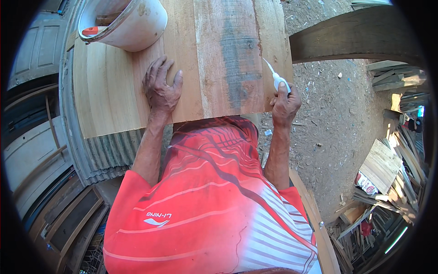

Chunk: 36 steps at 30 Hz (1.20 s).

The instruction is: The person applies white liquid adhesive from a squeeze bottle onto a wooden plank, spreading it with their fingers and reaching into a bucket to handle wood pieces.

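Observation:
A wide wooden panel point(182, 86) made of several boards side by side lies in front of me. My left hand point(162, 84) rests flat on it with the fingers spread, just below a white bucket. At the panel's right edge my right hand point(285, 102) grips a small white squeeze bottle point(279, 81), with the thumb pressed on its side. The bottle's long thin nozzle points up and left, its tip close to a seam between two boards. A dark stained band point(237, 59) runs along the board left of that seam.
The white bucket point(141, 27) stands at the panel's far left, with an orange-handled tool point(93, 31) inside. A curved dark timber point(356, 36) juts in at the right. Corrugated sheet point(116, 153) lies under the panel. Wood scraps point(365, 228) pile up at the lower right.

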{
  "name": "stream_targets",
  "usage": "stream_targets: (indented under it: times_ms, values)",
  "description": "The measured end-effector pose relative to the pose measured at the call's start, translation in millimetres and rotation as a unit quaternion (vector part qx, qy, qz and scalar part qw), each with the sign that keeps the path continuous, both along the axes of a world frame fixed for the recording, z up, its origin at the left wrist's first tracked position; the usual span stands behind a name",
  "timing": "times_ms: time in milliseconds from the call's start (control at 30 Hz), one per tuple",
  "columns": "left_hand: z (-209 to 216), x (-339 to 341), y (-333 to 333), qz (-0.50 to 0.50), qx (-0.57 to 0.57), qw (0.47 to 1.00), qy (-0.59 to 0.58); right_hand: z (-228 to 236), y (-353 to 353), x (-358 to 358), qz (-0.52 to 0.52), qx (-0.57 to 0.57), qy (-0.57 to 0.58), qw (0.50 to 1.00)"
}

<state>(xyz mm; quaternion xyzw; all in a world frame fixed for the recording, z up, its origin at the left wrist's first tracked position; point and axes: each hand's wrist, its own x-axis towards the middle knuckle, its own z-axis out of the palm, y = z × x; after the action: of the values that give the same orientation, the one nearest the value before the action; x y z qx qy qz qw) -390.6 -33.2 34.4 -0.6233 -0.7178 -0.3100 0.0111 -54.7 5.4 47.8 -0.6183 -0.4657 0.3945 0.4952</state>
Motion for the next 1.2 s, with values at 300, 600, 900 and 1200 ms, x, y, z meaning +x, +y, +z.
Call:
stream_targets:
  times_ms: [300, 600, 900, 1200]
  values:
    - [1.0, -0.5, -0.1, -0.006, 0.005, 1.000, 0.001, -2.1, -1.8, 1.9, -0.001, 0.002, 0.003, 1.000]
    - [1.5, 1.1, -0.1, 0.000, 0.002, 1.000, 0.002, 0.1, -7.9, 3.5, -0.005, -0.007, 0.012, 1.000]
    - [2.5, 0.6, 0.0, -0.002, 0.000, 1.000, 0.000, -2.0, -7.5, 3.3, -0.007, -0.010, 0.018, 1.000]
    - [1.9, 0.6, 0.5, -0.003, 0.003, 1.000, -0.001, -0.6, -9.5, 4.7, -0.004, -0.005, 0.012, 1.000]
